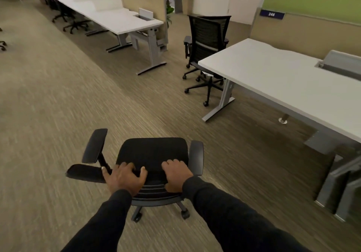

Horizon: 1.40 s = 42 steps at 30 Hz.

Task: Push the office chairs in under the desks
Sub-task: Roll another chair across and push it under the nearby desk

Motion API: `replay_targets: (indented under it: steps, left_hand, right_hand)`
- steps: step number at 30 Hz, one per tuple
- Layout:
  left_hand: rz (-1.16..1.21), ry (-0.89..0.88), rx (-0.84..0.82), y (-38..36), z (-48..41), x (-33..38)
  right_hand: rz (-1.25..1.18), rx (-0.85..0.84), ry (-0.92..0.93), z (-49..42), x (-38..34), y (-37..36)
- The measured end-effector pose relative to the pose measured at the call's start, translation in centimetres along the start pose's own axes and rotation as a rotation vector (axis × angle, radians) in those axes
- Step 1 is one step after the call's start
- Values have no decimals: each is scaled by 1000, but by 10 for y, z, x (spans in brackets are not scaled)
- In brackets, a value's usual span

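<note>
Both hands gripping backrest top of office chair: left hand fingers curling over edge, right hand clamping it too. Chair sitting out on carpet, white desk well ahead-right of fingertips. Probably rolling easy on casters, swivelly though, so keeping wide two-handed hold looking smart.

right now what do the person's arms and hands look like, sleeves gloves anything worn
Both arms are covered in long, plain dark sleeves, close-fitting and ending at the wrists. The left hand and right hand are bare: no gloves, and no rings, watch or markings are visible. The sleeves show no logos or patterns.
</note>
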State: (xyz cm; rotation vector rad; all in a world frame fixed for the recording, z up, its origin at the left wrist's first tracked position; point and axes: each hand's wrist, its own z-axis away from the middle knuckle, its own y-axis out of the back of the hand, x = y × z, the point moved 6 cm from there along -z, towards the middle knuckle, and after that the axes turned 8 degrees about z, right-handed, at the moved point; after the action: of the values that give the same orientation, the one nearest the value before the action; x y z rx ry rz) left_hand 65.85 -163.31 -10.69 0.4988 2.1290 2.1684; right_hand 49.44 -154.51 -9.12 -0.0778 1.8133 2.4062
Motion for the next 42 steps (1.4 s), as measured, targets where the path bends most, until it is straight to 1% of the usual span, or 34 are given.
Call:
replay_targets:
  steps: [5, 9, 15, 20, 24, 32, 38, 42]
  left_hand:
    - [7, 13, -32, -8, 8, 32]
    - [5, 2, -21, -16, 10, 51]
    - [-1, -59, -15, -23, 9, 83]
    - [-14, -121, -26, -27, 7, 124]
    - [-7, -176, -52, -35, 9, 168]
    - [37, -308, -84, -60, 11, 269]
    - [-2, -368, -225, -75, 9, 355]
    - [-10, -428, -269, -82, 9, 412]
  right_hand:
    - [-30, -11, -51, 17, 27, 3]
    - [-48, -8, -80, 29, 44, 2]
    - [-79, 7, -129, 43, 73, 0]
    - [-93, 28, -181, 56, 108, -3]
    - [-112, 26, -236, 73, 146, -8]
    - [-126, 80, -365, 117, 235, -17]
    - [-176, 115, -449, 150, 307, -24]
    - [-187, 181, -508, 172, 352, -25]
